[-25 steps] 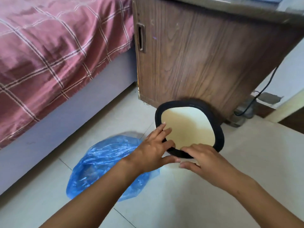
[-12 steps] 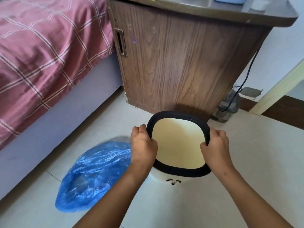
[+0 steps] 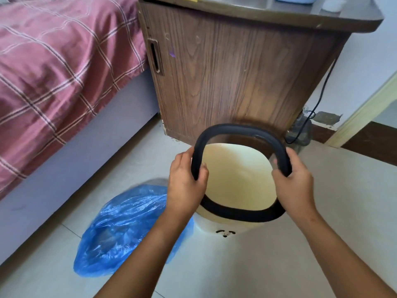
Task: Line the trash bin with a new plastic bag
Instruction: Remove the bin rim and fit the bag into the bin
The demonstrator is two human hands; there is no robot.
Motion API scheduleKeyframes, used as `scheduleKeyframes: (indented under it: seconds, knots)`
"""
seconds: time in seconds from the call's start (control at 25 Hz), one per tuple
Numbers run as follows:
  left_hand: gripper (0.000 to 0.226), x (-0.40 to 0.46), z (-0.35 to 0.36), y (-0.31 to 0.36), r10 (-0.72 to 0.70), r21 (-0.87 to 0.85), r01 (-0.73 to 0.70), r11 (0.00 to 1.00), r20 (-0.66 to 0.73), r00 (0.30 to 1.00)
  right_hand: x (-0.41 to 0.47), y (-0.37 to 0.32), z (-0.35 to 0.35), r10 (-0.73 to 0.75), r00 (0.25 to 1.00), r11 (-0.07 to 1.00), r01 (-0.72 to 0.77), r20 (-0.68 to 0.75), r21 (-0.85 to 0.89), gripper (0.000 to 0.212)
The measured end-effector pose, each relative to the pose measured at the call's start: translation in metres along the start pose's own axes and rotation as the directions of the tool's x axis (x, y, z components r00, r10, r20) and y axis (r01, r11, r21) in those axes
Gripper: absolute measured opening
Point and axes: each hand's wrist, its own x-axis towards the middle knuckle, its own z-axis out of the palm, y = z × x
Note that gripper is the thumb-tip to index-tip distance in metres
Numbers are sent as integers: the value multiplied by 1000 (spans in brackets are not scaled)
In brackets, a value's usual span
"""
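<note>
**Rim ring held tilted over the bin**

Head view. Hands are seen reaching forward from the bottom edge, forearms converging on the bin. The left hand (image 3: 186,181) is clenched on the left side of the black rim ring (image 3: 240,131), fingers curled inward over it; the right hand (image 3: 294,181) is clenched on the ring's right side. The ring is tilted: its far edge is raised clear of the cream trash bin (image 3: 236,179), while its near edge lies along the bin's front lip. The bin stands upright on the floor, mouth opening upward, interior bare, a small face mark on its front wall. A crumpled blue plastic bag (image 3: 120,231) lies on the tiled floor (image 3: 268,265) just left of the bin. A wooden cabinet (image 3: 225,72) stands directly behind, a bed with a red plaid cover (image 3: 58,72) at left.
</note>
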Motion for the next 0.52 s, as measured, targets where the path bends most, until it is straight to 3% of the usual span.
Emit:
scheduleKeyframes:
  seconds: [0.12, 0.24, 0.32, 0.44, 0.52]
  knots:
    - [42, -15, -4, -7, 249, 90, -273, 958, 214, 945, 9, 17, -42, 203, 976, 931, -169, -73, 324, 42]
    - [47, -38, 10, -33, 548, 228, -650, 725, 382, 744, 8, 70, -85, 391, 909, 864, -308, -146, 399, 27]
    - [42, -43, 22, -45, 632, 217, -723, 656, 365, 683, -1, 113, -95, 503, 847, 811, -393, -173, 434, 17]
    - [36, -39, 31, -41, 679, 228, -751, 619, 325, 658, -21, 167, -89, 638, 748, 738, -523, -185, 427, 16]
    - [41, -36, 36, -35, 673, 256, -740, 622, 309, 672, -35, 192, -73, 670, 718, 732, -597, -190, 328, 19]
